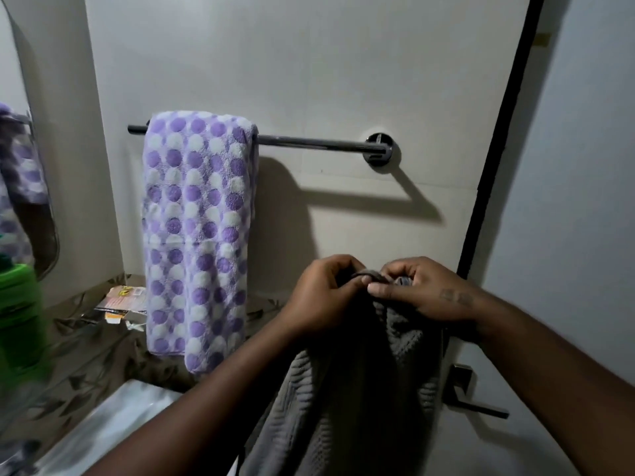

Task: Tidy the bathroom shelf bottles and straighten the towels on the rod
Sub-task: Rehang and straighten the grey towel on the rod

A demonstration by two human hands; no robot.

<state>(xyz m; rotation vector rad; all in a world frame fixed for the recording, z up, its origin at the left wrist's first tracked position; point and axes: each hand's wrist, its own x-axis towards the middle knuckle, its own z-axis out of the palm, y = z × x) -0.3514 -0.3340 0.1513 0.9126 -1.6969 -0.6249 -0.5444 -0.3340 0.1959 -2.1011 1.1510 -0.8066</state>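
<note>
Your left hand [323, 297] and right hand [422, 290] meet in front of the white wall, below the bare right half of the dark metal towel rod [309, 142]. Both hold the top edge of the grey ribbed towel [343, 407]. Your left fingers [343, 266] are curled round a fold of it. Your right thumb and fingers [381, 289] pinch the same edge just beside them. The 2 hands are close enough that you cannot tell whether they touch.

The rest of that towel hangs down between your forearms, off the rod and well below it, partly in front of the silver lever door handle [474, 396].

The purple-and-white spotted towel [199, 235] is draped over the left end of the rod. Its 2 layers hang unevenly, the lower end in front of the brown leaf-patterned table [92, 355].

On that table, just left of the spotted towel, lie some crumpled paper cartons [120, 300]. A blurred green plastic bottle [17, 310] stands at the far left edge, under the rounded wall mirror [20, 166], which reflects the spotted towel. The white basin [113, 417] sits at the lower left.
</note>
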